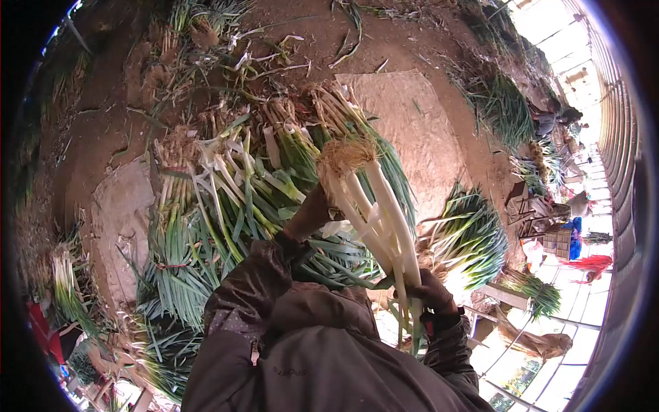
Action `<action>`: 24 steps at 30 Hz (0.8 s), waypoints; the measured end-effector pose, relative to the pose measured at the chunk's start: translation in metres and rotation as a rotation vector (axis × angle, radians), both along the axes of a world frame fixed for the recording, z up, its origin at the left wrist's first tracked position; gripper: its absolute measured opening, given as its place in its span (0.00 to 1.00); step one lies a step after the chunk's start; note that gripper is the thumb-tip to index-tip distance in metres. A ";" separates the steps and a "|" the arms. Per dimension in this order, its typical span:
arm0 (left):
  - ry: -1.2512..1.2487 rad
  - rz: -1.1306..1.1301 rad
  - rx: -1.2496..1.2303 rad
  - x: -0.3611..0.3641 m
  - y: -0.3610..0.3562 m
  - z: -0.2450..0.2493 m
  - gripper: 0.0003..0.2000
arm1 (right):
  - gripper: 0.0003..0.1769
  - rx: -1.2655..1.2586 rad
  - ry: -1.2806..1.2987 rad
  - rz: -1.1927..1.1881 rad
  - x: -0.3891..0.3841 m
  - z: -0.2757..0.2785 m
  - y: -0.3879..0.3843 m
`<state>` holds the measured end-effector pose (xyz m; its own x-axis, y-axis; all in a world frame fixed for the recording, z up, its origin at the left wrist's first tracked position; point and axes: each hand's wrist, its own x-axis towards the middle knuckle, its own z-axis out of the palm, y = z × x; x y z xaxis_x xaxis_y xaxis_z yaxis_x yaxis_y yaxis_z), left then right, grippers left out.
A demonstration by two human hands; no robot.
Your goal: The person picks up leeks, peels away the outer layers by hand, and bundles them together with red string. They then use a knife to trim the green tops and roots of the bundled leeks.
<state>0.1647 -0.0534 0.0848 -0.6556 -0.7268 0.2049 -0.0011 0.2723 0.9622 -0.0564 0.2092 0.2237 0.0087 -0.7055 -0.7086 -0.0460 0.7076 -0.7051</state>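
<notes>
Several long-stemmed leeks (389, 218) with white stalks and a tangle of brown roots at the top lie across the front of my body. My right hand (431, 291) is wrapped round their lower part, near the green leaves. Behind the root end is my left hand (314, 211), close against the stalks; its fingers are mostly hidden. Beyond it, a heap of green leeks (264, 182) with roots pointing away covers the ground. A bundle of leeks (180, 220) tied with a red band lies to the left.
A pale sheet (419, 117) lies on the brown soil ahead. More leeks (468, 237) are piled at the right, near a wooden stool (506, 296). Farther right are a person (546, 122), a crate (557, 243) and the greenhouse frame. Loose leaves and trimmings litter the ground.
</notes>
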 end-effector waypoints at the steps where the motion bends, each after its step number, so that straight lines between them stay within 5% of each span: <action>1: -0.018 0.069 0.046 -0.001 0.006 0.005 0.37 | 0.27 0.002 -0.033 -0.013 0.000 -0.002 0.002; 5: 0.352 0.462 0.562 -0.013 -0.006 -0.032 0.26 | 0.29 0.046 -0.104 -0.033 0.023 0.014 -0.005; 6: 0.369 0.466 0.462 -0.013 -0.026 -0.042 0.22 | 0.30 0.066 -0.102 -0.039 0.032 0.022 -0.007; 11: -0.637 0.635 -0.348 0.083 -0.217 -0.036 0.17 | 0.39 0.159 -0.040 -0.194 0.022 0.028 0.080; 12: -0.753 0.688 -0.433 0.117 -0.251 -0.017 0.17 | 0.40 0.005 -0.138 -0.290 0.015 0.032 0.107; 15: -0.769 0.612 -0.544 0.147 -0.305 0.018 0.17 | 0.29 0.000 0.045 -0.450 0.002 0.028 0.123; 16: -0.691 0.528 -0.555 0.131 -0.293 0.020 0.17 | 0.27 0.112 0.185 -0.313 -0.015 0.032 0.106; 20: -0.082 0.038 -0.385 0.046 -0.137 -0.021 0.18 | 0.24 -0.089 0.202 -0.356 -0.020 -0.006 0.050; 24: 0.043 -0.300 0.222 0.007 0.043 -0.003 0.23 | 0.24 -0.192 0.113 -0.298 -0.017 -0.022 0.023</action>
